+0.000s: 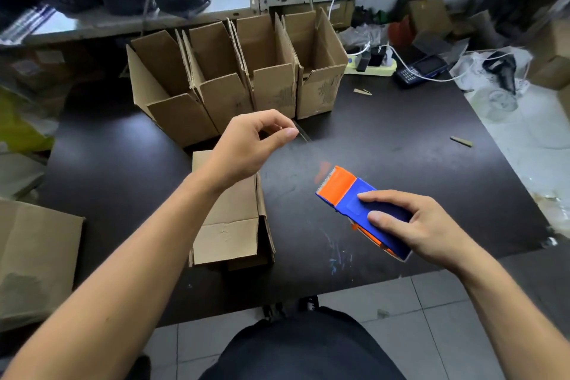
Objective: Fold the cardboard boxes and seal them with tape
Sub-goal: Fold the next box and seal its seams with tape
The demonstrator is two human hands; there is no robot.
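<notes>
My right hand grips a blue and orange tape dispenser above the dark table, its toothed orange edge pointing up and left. My left hand hovers higher to the left, thumb and curled fingers pinching what looks like the end of a faint clear tape strip running toward the dispenser. Below my left forearm a folded cardboard box lies on its side on the table. Neither hand touches it.
Several upright open boxes stand in a row at the table's back. Flat cardboard lies at the left edge. A power strip, a phone, cables and plastic bags sit back right. Small cardboard scraps lie on the table.
</notes>
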